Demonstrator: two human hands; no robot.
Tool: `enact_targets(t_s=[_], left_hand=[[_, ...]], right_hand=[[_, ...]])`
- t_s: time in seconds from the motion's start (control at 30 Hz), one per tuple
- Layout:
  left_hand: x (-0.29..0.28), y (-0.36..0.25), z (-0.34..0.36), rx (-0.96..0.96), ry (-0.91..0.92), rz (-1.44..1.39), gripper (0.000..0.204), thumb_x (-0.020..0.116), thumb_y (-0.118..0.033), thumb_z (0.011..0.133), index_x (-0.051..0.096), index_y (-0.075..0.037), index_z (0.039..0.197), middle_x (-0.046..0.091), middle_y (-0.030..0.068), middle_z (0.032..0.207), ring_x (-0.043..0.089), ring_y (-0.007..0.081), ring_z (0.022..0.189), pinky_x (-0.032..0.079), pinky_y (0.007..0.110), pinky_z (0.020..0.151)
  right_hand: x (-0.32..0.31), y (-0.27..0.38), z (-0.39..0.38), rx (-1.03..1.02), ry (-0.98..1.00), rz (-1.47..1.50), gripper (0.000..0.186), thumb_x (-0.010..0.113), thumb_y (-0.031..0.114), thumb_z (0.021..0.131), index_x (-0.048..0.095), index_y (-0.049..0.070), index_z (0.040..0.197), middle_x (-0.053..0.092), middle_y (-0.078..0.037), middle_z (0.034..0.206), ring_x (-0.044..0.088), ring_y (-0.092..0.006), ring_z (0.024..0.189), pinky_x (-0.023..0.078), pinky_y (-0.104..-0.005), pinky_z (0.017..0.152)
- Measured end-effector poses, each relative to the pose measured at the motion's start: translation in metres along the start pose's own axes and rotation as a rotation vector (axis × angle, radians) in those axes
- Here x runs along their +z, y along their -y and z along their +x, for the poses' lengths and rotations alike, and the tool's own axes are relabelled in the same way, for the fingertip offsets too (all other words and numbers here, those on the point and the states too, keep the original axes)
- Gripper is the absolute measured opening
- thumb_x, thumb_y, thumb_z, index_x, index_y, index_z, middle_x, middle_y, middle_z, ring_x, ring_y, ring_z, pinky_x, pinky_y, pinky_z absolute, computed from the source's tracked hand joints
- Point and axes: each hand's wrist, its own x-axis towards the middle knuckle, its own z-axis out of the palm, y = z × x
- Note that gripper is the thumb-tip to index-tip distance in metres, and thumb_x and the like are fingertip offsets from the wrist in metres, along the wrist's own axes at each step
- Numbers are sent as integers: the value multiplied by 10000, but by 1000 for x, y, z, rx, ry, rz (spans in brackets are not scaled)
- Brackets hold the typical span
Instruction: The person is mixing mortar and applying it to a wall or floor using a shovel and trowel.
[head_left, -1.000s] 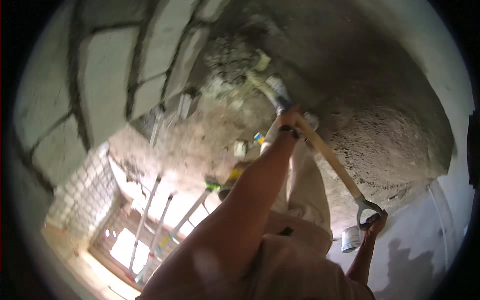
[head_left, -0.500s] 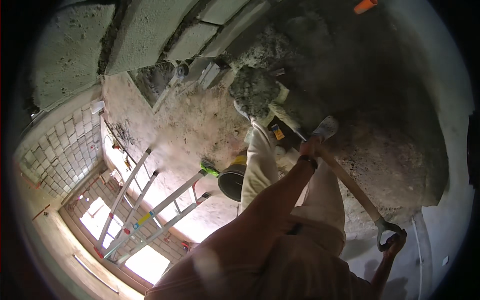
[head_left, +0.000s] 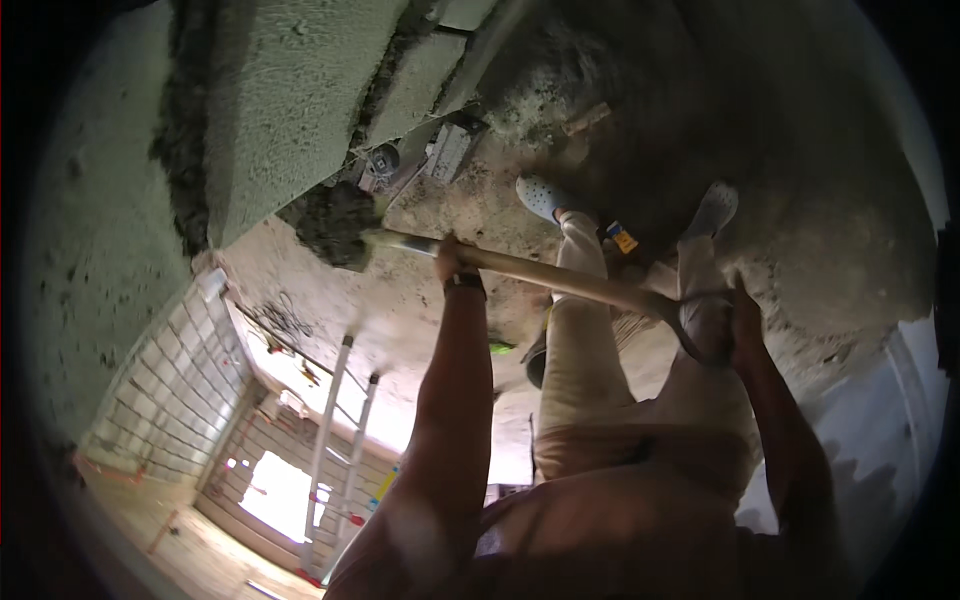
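Head view: swung leftward since earlier, gripping shovel (head_left: 560, 278) in left fingers (head_left: 450, 262), dark load (head_left: 335, 225) beyond; touching handle (head_left: 683, 318) with right fingers (head_left: 741, 310), unclear if closed.

A wooden-shafted shovel (head_left: 560, 277) is held aslant across the scene, its dark D-shaped grip set right and nearer, its left end heaped with clumpy dark-grey mix (head_left: 333, 225).

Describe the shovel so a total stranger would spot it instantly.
Find the pale trousers in the middle. The shovel crosses in front of them, left hand nearer its loaded end, right hand at the other. Unlike the metal ladder at lower left, it has a wooden shaft and carries a dark heap.
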Motion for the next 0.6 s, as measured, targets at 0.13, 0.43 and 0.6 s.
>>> enact_targets(t_s=[0.13,0.43,0.6], left_hand=[[15,-31,31,-77,-92,-75,149,621,-94,885,498,-17,849,502,67,669,522,226,584,507,369,551],[-68,-97,29,-12,-79,103,241,647,-238,897,495,-50,909,511,88,810,564,315,723,528,530,701],[-36,-77,-131,-157,192,-103,428,616,-427,928,479,-74,1128,531,158,1122,514,389,1090,419,598,972]], right_hand=[[131,-71,25,442,518,183,402,485,492,986,502,97,911,451,-36,616,476,-162,454,431,-335,411],[207,-100,7,566,578,65,350,501,459,982,528,110,1003,426,-15,587,433,-179,405,416,-367,386],[91,-9,27,286,529,-255,276,602,436,920,625,162,902,460,51,611,426,-71,442,341,-250,369]])
